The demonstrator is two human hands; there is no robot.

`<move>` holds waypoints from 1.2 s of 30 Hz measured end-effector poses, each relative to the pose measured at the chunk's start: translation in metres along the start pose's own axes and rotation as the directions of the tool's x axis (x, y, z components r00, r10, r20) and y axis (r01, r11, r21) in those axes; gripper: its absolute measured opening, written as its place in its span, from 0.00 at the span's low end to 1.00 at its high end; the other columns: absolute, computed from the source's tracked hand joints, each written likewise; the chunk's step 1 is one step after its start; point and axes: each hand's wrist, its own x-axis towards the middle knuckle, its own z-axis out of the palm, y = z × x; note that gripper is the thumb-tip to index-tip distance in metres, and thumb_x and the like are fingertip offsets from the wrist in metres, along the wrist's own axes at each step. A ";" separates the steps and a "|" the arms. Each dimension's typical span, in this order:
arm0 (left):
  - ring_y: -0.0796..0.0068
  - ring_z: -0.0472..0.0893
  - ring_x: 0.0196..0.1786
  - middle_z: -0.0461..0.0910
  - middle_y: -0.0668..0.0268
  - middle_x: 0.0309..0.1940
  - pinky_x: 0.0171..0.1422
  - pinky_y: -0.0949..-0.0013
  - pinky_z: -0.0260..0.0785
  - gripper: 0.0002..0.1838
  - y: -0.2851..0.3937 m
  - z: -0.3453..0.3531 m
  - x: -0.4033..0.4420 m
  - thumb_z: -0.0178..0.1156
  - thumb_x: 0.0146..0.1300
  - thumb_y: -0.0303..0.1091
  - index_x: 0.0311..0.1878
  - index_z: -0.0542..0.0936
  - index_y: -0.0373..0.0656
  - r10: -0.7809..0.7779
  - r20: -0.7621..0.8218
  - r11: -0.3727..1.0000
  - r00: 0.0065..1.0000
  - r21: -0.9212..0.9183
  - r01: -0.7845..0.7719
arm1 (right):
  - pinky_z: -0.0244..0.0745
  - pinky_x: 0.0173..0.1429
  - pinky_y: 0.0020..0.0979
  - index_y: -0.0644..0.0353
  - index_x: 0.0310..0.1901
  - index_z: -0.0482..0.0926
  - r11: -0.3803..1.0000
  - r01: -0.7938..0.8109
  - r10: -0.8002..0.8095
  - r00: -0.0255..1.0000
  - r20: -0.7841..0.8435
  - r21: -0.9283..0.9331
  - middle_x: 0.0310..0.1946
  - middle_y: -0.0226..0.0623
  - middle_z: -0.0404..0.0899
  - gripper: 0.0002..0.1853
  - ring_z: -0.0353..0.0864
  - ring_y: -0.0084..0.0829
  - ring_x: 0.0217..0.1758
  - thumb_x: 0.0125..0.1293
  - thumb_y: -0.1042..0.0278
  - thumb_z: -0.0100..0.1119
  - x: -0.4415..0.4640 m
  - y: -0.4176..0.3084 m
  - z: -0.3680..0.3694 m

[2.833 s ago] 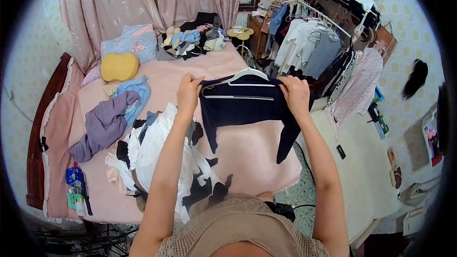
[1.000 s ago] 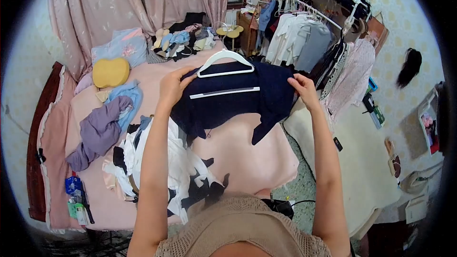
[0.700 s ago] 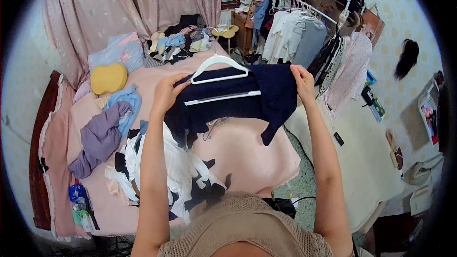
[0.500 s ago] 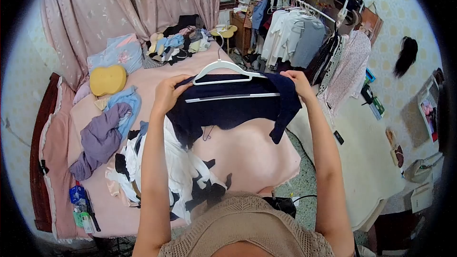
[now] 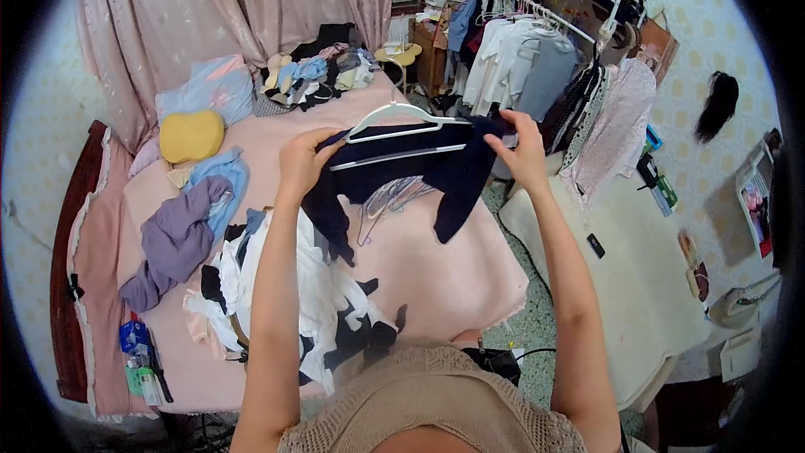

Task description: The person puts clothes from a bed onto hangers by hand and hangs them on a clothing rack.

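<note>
A navy blue cropped top (image 5: 462, 186) hangs on a white hanger (image 5: 396, 109) in front of me, above the bed. My left hand (image 5: 305, 164) pinches the top's left shoulder beside the hanger's end. At the opposite shoulder, my right hand (image 5: 523, 151) holds the dark cloth between thumb and fingers. Both sleeves dangle below, and the hanger's lower white bar shows across the top's opening. Beneath it, several thin hangers (image 5: 387, 201) lie on the pink bedsheet (image 5: 453, 294).
White and black clothes (image 5: 314, 302) are heaped near me on the bed. A purple garment (image 5: 178, 231), a yellow cushion (image 5: 191, 137) and another clothes pile (image 5: 323, 71) lie farther off. A loaded clothes rack (image 5: 537, 8) stands at back right, beyond a cream padded surface (image 5: 620, 294).
The top's right side has moved inward and tilted, and its right sleeve swung left. The hanger's hook has tipped away, and the thin hangers below show more. My right hand's fingers have shifted.
</note>
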 end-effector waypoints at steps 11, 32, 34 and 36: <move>0.78 0.74 0.43 0.79 0.65 0.40 0.51 0.73 0.65 0.19 -0.010 0.030 -0.039 0.59 0.60 0.38 0.52 0.76 0.39 0.022 0.684 0.932 0.729 -0.278 0.232 | 0.63 0.44 0.34 0.59 0.35 0.77 0.989 -0.119 0.085 0.939 0.333 0.085 0.30 0.37 0.76 0.10 0.73 0.39 0.37 0.56 0.63 0.61 -0.067 0.009 -0.002; 0.81 0.74 0.38 0.79 0.69 0.36 0.48 0.76 0.65 0.14 -0.097 0.275 -0.134 0.62 0.57 0.31 0.46 0.78 0.36 -0.310 0.861 0.373 0.403 -0.280 0.885 | 0.64 0.33 0.25 0.64 0.33 0.78 0.558 -0.825 0.473 0.401 0.785 0.085 0.21 0.28 0.75 0.12 0.69 0.20 0.26 0.56 0.63 0.64 -0.233 0.206 0.037; 0.80 0.75 0.41 0.79 0.69 0.38 0.48 0.76 0.67 0.13 -0.115 0.308 -0.158 0.61 0.58 0.30 0.46 0.78 0.38 -0.514 0.828 0.108 0.223 -0.196 0.975 | 0.66 0.32 0.28 0.62 0.35 0.79 0.650 -0.760 0.500 0.442 0.745 0.014 0.21 0.35 0.76 0.14 0.72 0.25 0.25 0.55 0.59 0.65 -0.265 0.230 0.070; 0.79 0.76 0.40 0.79 0.68 0.38 0.47 0.75 0.67 0.12 -0.135 0.341 -0.184 0.60 0.58 0.29 0.46 0.78 0.38 -0.601 0.773 0.113 0.204 -0.170 0.979 | 0.67 0.33 0.29 0.60 0.36 0.79 0.664 -0.747 0.502 0.397 0.768 -0.048 0.22 0.37 0.76 0.15 0.73 0.28 0.25 0.54 0.57 0.64 -0.285 0.251 0.097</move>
